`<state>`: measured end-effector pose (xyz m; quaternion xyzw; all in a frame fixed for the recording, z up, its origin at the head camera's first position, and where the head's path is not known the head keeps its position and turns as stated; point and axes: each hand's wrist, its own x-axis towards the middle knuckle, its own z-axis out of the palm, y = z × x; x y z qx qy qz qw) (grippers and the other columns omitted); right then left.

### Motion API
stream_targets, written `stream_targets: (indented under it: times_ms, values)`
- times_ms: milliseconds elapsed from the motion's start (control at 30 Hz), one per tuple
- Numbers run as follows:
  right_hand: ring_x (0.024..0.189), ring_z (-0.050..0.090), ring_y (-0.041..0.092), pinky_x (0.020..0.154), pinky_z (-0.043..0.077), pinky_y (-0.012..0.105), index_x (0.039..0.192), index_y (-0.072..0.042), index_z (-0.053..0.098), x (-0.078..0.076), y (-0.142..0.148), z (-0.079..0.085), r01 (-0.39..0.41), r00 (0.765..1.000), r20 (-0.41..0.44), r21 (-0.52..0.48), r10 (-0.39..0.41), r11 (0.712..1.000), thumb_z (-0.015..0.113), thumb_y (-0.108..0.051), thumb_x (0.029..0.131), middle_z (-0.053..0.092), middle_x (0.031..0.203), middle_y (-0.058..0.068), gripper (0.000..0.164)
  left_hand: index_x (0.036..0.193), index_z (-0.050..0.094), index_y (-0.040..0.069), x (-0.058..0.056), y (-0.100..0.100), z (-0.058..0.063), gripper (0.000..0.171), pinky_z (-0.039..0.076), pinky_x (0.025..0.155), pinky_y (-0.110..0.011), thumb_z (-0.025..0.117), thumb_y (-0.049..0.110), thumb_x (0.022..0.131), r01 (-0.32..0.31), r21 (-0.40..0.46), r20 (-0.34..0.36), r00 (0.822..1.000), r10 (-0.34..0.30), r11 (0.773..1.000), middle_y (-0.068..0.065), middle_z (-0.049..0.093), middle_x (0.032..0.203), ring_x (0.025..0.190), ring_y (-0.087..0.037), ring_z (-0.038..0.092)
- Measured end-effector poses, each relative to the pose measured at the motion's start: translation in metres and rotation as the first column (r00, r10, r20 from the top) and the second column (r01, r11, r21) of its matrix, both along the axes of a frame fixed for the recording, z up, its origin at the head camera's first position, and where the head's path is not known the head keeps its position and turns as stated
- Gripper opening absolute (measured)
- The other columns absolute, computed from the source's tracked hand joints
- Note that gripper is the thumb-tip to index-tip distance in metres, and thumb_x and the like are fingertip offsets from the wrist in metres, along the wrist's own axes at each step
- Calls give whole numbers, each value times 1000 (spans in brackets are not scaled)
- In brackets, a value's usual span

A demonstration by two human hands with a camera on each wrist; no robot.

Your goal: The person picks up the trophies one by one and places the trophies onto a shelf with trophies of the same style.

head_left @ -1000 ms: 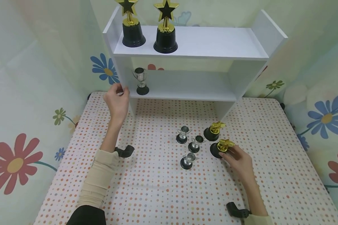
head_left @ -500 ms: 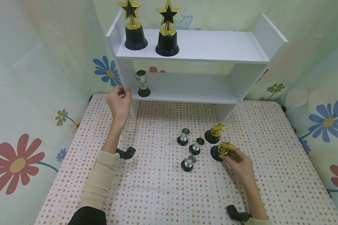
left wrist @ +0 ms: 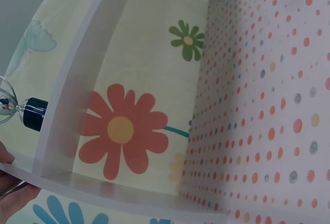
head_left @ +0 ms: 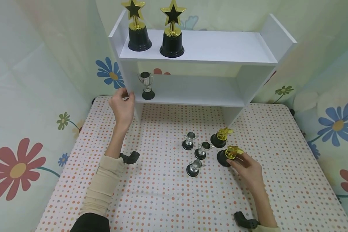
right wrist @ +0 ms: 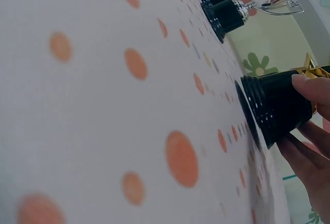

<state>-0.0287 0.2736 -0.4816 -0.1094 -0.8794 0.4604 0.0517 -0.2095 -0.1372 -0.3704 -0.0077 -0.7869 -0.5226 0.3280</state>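
Note:
My left hand (head_left: 122, 108) pinches the front edge of the left side panel of a white shelf (head_left: 191, 104); in the left wrist view the fingertips (left wrist: 15, 201) lie on both sides of that panel. At the right, my right hand (head_left: 247, 169) holds a gold star trophy (head_left: 224, 158) by its black base, thumb on one side and fingers on the other. Its base (right wrist: 281, 103) is at the tabletop or just above it; I cannot tell which. Another gold star trophy (head_left: 218, 139) stands just behind, and silver cup trophies (head_left: 188, 141) stand to its left.
Two large star trophies (head_left: 172, 43) stand on the upper shelf board, toward the left. A silver cup trophy (head_left: 146, 85) stands at the left end of the middle board. The table (head_left: 162, 199) has a dotted cover, with flowered curtains (head_left: 32, 112) around it.
The head view shifted slightly early on, so everything sits a little lower in it. The right hand has edged very slightly with the star trophy; the left hand keeps its place on the panel.

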Motion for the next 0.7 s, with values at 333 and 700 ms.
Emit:
stream_targets:
  times_ms: [333, 700]
  values:
    - [117, 61, 37, 81, 46, 2, 128, -9, 61, -1, -2, 29, -62, 996, -52, 111, 68, 992, 71, -34, 88, 62, 130, 12, 48, 99, 70, -4, -1, -1, 2, 17, 60, 81, -31, 61, 9, 92, -17, -4, -1, 1000, 17, 1000, -19, 71, 94, 87, -23, 67]
    - [98, 55, -18, 81, 46, 2, 116, -12, 69, 4, -12, 72, -68, 975, -192, 203, 108, 977, 79, -24, 82, 69, 115, 11, 37, 99, 70, -4, -1, -1, 1, 17, 60, 79, -32, 61, 8, 92, -18, -18, -7, 1000, 18, 1000, -19, 72, 95, 87, -24, 68]
